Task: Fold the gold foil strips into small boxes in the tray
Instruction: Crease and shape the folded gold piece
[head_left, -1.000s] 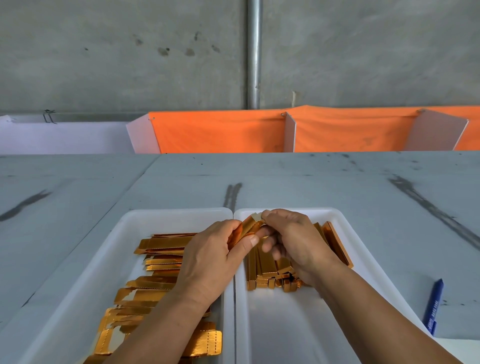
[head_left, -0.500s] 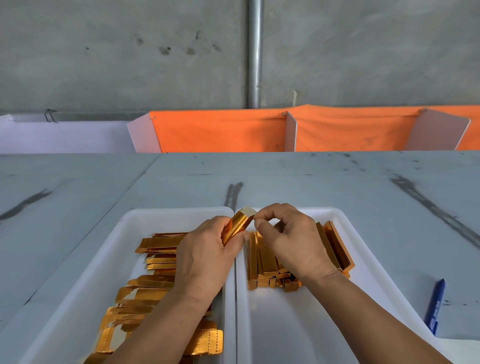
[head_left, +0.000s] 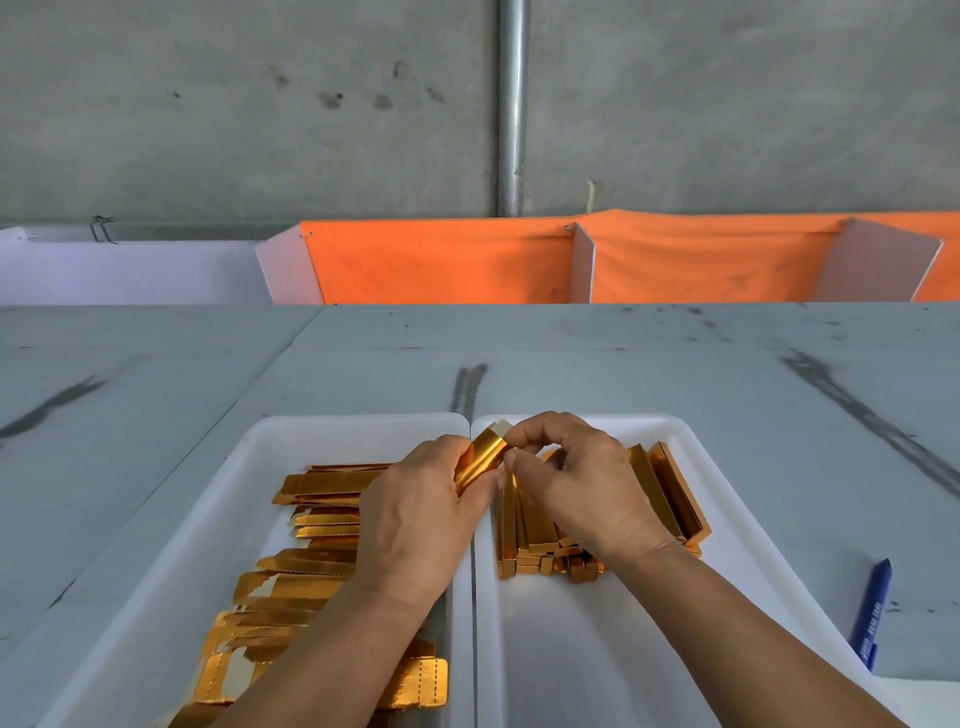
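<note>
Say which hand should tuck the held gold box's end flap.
Probably right hand: its fingertips sit at the pale flap of the small gold foil box, while the left hand grips its body.

Shiny gold flat strips (head_left: 317, 488) lie in the white left tray (head_left: 260, 452) at seven o'clock and gold folded boxes (head_left: 670, 488) in the white right tray (head_left: 545, 649) at five o'clock. The gold half-folded strip (head_left: 480, 462) at six o'clock shows a cream tip. The table (head_left: 623, 364) is pale grey with dark streaks, the pen (head_left: 872, 613) at four o'clock is blue with pale lettering, and at twelve o'clock are orange cloth (head_left: 441, 260), a silvery pipe (head_left: 513, 104) and a grey wall (head_left: 208, 104) with dark spots.

Right tray (head_left: 597, 665) bare near side, folded boxes (head_left: 670, 483) massed farther in
</note>
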